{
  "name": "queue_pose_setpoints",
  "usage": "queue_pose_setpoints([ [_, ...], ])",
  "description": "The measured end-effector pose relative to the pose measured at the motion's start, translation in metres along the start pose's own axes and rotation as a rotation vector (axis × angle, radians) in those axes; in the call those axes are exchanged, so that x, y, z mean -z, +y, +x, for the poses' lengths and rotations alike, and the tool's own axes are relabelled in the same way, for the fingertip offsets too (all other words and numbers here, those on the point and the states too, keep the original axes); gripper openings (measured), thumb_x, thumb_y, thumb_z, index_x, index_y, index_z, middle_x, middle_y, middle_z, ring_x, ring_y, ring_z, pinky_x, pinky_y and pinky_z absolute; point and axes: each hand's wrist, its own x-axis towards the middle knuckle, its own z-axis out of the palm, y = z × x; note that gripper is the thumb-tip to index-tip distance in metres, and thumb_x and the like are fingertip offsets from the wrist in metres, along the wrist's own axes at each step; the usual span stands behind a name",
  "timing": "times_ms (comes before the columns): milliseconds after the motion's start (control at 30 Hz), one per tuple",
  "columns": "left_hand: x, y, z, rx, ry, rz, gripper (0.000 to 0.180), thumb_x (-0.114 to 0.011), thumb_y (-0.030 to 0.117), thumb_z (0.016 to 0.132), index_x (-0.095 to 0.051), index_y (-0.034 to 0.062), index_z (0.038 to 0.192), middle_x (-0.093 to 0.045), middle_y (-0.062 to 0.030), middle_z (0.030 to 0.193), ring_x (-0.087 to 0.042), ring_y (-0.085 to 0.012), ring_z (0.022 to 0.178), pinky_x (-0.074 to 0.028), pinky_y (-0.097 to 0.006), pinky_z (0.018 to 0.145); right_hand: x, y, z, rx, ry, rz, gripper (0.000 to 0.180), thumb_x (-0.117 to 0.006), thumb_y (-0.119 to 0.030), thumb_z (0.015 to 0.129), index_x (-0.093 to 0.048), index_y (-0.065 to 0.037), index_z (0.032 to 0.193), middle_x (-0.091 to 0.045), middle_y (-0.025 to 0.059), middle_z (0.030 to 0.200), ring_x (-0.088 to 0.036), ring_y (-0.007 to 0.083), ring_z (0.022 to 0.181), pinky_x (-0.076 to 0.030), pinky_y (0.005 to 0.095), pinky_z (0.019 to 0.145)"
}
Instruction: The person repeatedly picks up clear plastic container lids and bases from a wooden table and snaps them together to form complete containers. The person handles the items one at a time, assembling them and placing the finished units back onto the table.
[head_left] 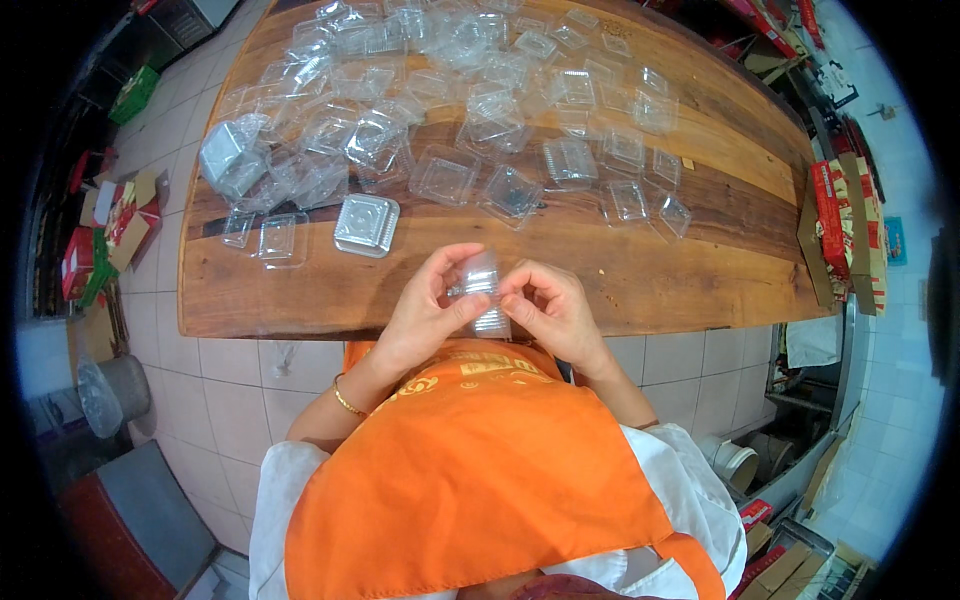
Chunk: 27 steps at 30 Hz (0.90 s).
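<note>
Just in front of my orange apron, at the near edge of the table, a clear ribbed plastic container (481, 276) is held up on its side. My left hand (420, 312) wraps round it, thumb across the ribbed wall and fingers behind. Thumb and bent fingers of my right hand (556, 310) pinch its right edge. Whether it is one container or several nested together, I cannot tell. A neat stack of clear square containers (366, 225) sits on the table beyond my left hand.
Many loose clear containers (445, 175) lie scattered over the far part of the wooden table (700, 285). Another nested stack (233, 157) leans at the left. Red cardboard boxes (840, 230) stand against the table's right edge; more boxes (133, 220) sit on the floor at left.
</note>
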Motion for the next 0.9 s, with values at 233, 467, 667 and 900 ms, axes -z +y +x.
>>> queue_pose_setpoints([
  [233, 0.004, -0.002, -0.001, 0.009, 0.032, 0.034, 0.056, -0.07, 0.013, 0.087, -0.041, 0.0032, 0.135, -0.051, -0.0081, 0.122, -0.051, -0.0135, 0.112, -0.047, -0.026, 0.088, -0.001, -0.016, 0.001, 0.08, 0.037, -0.271, 0.003, -0.061, -0.004, 0.089, -0.061, -0.001, 0.091, -0.06, 0.0004, 0.078, -0.052, 0.0063, 0.067, -0.041, 0.0212, 0.058],
  [467, 0.003, 0.006, 0.0, -0.058, 0.119, 0.03, 0.055, -0.067, 0.011, 0.088, -0.041, 0.0034, 0.136, -0.05, -0.0066, 0.126, -0.049, -0.0132, 0.113, -0.045, -0.027, 0.091, 0.009, 0.003, 0.003, -0.012, 0.284, -0.225, 0.004, -0.061, -0.005, 0.088, -0.059, -0.001, 0.089, -0.062, 0.0033, 0.075, -0.058, 0.0097, 0.065, -0.047, 0.026, 0.058],
  [667, 0.009, 0.003, 0.001, 0.016, 0.11, 0.246, 0.048, -0.055, 0.014, 0.095, -0.039, 0.0048, 0.139, -0.048, -0.0051, 0.131, -0.048, -0.0123, 0.116, -0.042, -0.027, 0.095, 0.026, 0.009, 0.003, -0.069, 0.369, 0.467, 0.007, -0.049, -0.008, 0.098, -0.053, -0.003, 0.097, -0.059, -0.0002, 0.08, -0.051, 0.0058, 0.065, -0.043, 0.0197, 0.06],
  [900, 0.015, -0.011, 0.001, -0.021, 0.076, 0.292, 0.043, -0.057, 0.017, 0.094, -0.047, 0.0015, 0.133, -0.054, -0.0074, 0.126, -0.052, -0.0153, 0.113, -0.045, -0.03, 0.091, 0.015, 0.014, 0.004, -0.085, 0.246, 0.421, 0.006, -0.046, -0.01, 0.1, -0.05, -0.005, 0.098, -0.053, -0.001, 0.076, -0.048, 0.0053, 0.065, -0.039, 0.0192, 0.058],
])
